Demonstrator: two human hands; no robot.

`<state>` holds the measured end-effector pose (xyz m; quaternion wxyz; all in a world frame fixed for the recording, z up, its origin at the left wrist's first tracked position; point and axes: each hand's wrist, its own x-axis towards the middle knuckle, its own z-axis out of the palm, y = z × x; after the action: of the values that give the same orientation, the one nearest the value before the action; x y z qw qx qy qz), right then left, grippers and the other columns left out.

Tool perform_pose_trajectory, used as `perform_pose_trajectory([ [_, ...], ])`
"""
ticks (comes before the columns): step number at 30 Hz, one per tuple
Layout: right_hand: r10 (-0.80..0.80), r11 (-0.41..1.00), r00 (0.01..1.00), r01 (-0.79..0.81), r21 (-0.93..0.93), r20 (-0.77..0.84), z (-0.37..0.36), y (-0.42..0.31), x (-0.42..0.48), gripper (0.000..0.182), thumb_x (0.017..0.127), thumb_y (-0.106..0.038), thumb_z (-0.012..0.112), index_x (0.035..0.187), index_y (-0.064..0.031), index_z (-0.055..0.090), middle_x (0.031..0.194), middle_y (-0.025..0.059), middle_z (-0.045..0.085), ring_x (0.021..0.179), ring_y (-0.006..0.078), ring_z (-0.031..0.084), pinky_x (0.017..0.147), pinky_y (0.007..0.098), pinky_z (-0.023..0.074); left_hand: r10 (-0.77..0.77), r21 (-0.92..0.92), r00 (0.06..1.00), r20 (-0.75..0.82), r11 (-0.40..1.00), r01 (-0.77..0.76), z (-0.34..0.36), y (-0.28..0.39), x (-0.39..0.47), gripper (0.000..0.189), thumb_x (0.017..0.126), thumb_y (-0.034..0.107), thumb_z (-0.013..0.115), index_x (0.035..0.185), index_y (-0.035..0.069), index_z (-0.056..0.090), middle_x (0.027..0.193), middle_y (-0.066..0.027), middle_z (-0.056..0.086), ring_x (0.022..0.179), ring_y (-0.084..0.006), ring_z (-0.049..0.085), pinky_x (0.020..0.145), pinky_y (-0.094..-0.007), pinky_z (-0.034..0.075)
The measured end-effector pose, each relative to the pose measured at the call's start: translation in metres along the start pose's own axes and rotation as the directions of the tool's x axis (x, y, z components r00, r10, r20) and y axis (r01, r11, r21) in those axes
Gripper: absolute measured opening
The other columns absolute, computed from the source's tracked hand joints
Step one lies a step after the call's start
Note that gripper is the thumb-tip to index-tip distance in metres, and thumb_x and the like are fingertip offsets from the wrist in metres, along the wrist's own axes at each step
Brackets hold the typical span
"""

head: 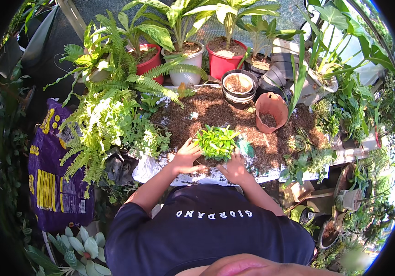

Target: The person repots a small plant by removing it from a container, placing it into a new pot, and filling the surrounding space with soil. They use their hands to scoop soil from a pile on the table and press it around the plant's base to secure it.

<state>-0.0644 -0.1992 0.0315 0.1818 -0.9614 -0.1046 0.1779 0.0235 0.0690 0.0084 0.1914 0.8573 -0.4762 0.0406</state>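
A small bushy plant with bright green leaves [216, 142] stands in a pot near the table's front edge, its pot mostly hidden by leaves and hands. My left hand [188, 158] lies against the left side of the pot, fingers spread. My right hand [234, 169] rests at the pot's right side, its fingers partly under the leaves. Whether either hand grips the pot is hard to tell. Brown loose potting mix [204, 107] covers much of the white sheet [149, 169] around them. A terracotta-coloured pot [272, 112] with some mix inside leans behind my right hand.
Stacked pots [239, 88] stand at the back, before a red pot [226, 57] and a white pot [185, 65] with leafy plants. Ferns [94, 131] crowd the left edge beside a purple sack [59, 172]. Black pots [275, 77] and uprooted-looking greenery [299, 155] are on the right.
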Motion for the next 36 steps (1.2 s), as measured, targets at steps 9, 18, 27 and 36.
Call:
perform_pose_trajectory([
  [9,-0.005,0.998,0.987,-0.005,-0.065,-0.158,-0.003,0.007,0.013,0.072,0.099,-0.058,0.053,0.157,-0.0167,0.042,0.166,0.0229,0.030,0.152,0.0535,0.016,0.121,0.0669,0.0098,-0.188,-0.130,0.980,-0.064,0.975,0.179,-0.006,0.019,-0.002,0.060,0.084,0.048,0.077,0.121,0.001,0.071,0.138,-0.0193,0.063,0.146,-0.0406,0.043,0.126,-0.0609,0.016],
  [18,0.014,0.999,0.996,-0.011,-0.038,0.084,0.011,0.021,0.024,0.081,0.101,-0.068,0.042,0.162,-0.0155,0.035,0.166,0.0277,0.025,0.154,0.0549,0.007,0.122,0.0682,0.0083,-0.172,0.043,0.985,0.009,0.984,0.171,-0.005,0.018,0.026,0.082,0.086,0.057,0.071,0.146,0.004,0.054,0.152,-0.0205,0.051,0.154,-0.0456,0.023,0.122,-0.0716,0.010],
  [27,0.051,0.998,0.997,-0.052,0.018,0.059,0.017,0.016,0.025,0.082,0.101,-0.068,0.042,0.160,-0.0112,0.039,0.170,0.0277,0.012,0.155,0.0529,0.002,0.123,0.0656,0.0109,-0.108,0.128,0.992,0.065,0.987,0.099,0.004,0.011,0.019,0.085,0.086,0.064,0.069,0.137,-0.003,0.059,0.139,-0.0232,0.059,0.146,-0.0423,0.039,0.121,-0.0704,0.014],
  [36,0.043,0.998,0.998,-0.040,0.056,-0.043,0.016,0.018,0.019,0.093,0.097,-0.075,0.045,0.156,-0.0038,0.044,0.171,0.0244,0.011,0.156,0.0504,0.008,0.121,0.0669,0.0158,-0.149,0.105,0.982,0.117,0.985,0.137,-0.005,0.032,0.012,0.080,0.084,0.066,0.068,0.126,-0.003,0.064,0.132,-0.0202,0.061,0.140,-0.0371,0.045,0.121,-0.0638,0.021],
])
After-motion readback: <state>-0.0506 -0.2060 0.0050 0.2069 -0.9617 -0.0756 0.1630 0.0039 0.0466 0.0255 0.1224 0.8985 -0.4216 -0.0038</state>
